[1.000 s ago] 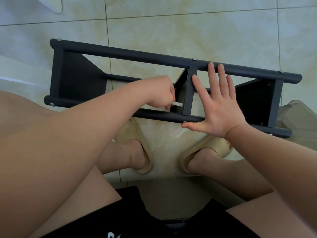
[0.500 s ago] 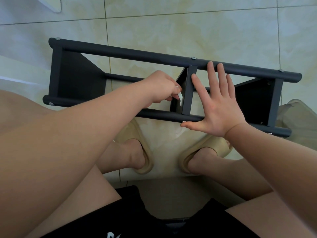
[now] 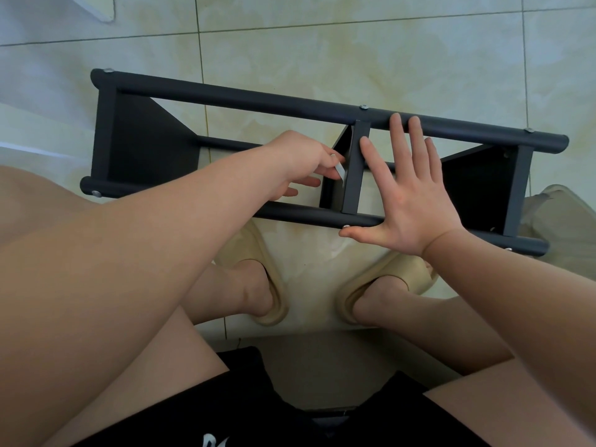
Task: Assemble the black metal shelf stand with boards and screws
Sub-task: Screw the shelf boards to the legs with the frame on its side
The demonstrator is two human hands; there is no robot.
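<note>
The black metal shelf stand lies on its side on the tiled floor, with three dark boards fixed between its tubes. My left hand reaches inside the frame beside the middle crossbar and pinches a small silver hex key against the middle board. My right hand lies flat and open across the frame right of that crossbar, thumb on the near tube by a silver screw head. More screw heads show along the far tube.
My two feet in beige slippers rest on the floor just in front of the stand. A third beige slipper lies at the stand's right end. A white object sits at the top left corner.
My left hand has lifted and rotated at the middle board, turning the hex key from lying level to pointing downward, and its lower fingers have spread. My right hand has stayed flat on the frame.
</note>
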